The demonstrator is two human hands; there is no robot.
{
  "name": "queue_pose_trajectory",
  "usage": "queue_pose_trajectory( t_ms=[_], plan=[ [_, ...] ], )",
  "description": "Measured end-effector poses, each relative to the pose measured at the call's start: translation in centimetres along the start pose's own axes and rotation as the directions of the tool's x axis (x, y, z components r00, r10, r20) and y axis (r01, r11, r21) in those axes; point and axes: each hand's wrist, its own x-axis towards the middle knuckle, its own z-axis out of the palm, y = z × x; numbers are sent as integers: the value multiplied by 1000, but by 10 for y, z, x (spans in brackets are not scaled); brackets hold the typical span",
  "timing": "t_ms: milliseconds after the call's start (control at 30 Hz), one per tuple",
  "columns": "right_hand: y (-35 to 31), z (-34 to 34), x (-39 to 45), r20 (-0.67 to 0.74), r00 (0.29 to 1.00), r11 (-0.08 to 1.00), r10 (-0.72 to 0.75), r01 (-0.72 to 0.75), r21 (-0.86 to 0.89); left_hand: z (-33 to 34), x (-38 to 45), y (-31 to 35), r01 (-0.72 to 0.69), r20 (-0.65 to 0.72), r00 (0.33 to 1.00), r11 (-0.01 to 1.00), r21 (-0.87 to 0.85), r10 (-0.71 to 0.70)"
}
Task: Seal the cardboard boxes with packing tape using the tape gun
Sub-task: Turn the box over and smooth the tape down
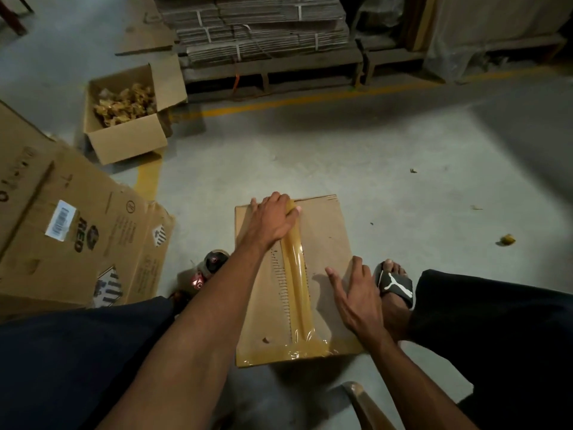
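Closed cardboard box (322,252) sits on grey concrete floor (356,156) btwn the person's legs, flaps down, w/ a strip of brownish packing tape (296,283) run along the centre seam and wrinkled over the near edge; a dotted printed line runs just left of the tape. Left hand (274,217) lies flat at the far end of the seam, fingers straight, pressing the tape, grasping nothing. Right hand (356,293) rests spread on the box's right side, fingers relaxed, also holding nothing. Tape gun (209,266) lies on the floor just left of the box, partly hidden by the left forearm. Farther left: flattened printed cartons (71,231); behind them an open box of yellowish scraps (124,119). Bundled flat cardboard stacked on a pallet (260,29) at the back, yellow floor line (310,96) in front of it. Right foot in a black slide sandal (395,283) beside the box.
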Motion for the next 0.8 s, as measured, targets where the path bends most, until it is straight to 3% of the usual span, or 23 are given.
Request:
queue_pose_trajectory(
  t_ms=[167,467,800],
  plan=[
    [3,6,2,-29,1000,1000,3,-3,13,-2,26,-2,136,70,989,989,-64,-132],
    [0,7,2,-38,999,1000,10,-9,11,-8,37,-3,155,221,963,988,21,-156],
    [5,10,1,-67,998,999,-7,4,-37,-4,35,-9,201,176,968,974,-103,-181]
  ],
)
